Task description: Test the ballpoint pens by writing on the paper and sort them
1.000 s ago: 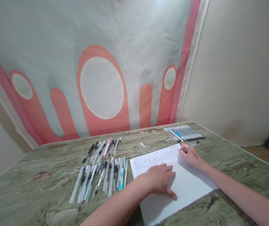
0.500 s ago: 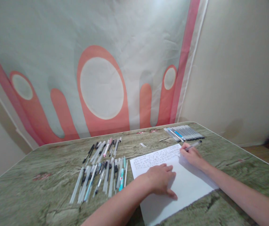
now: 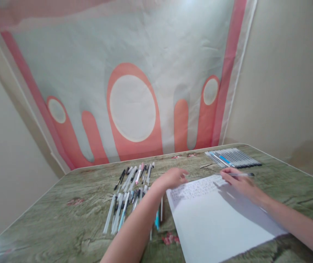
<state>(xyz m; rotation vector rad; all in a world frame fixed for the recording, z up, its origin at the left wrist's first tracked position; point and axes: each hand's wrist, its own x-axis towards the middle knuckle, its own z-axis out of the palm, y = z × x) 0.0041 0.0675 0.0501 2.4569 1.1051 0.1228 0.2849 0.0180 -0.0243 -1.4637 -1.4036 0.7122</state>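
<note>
In the head view my right hand (image 3: pixel 240 186) is closed around a clear-barrelled pen with a dark end (image 3: pixel 248 174), held nearly level over the upper right of a white sheet of paper (image 3: pixel 219 223). Lines of small handwriting (image 3: pixel 191 190) fill the top part of the sheet. My left hand (image 3: pixel 172 178) is just beyond the paper's top left corner, palm down. Its fingers stretch to the right and are partly apart, with nothing visible in them. What lies beneath that hand is hidden. My left forearm covers part of the nearer group of pens (image 3: pixel 123 212).
A farther group of pens and markers (image 3: pixel 134 177) lies at left on the wood-patterned table (image 3: pixel 71 223). At the back right is a neat row of grey pens (image 3: pixel 241 157), with blue ones (image 3: pixel 224 159) at its left. A printed backdrop (image 3: pixel 133 106) hangs behind.
My left hand has lifted off the paper and moved forward past its top edge, over where a small white piece lay. My right hand keeps the pen, now tilted flatter. The view has shifted left.
</note>
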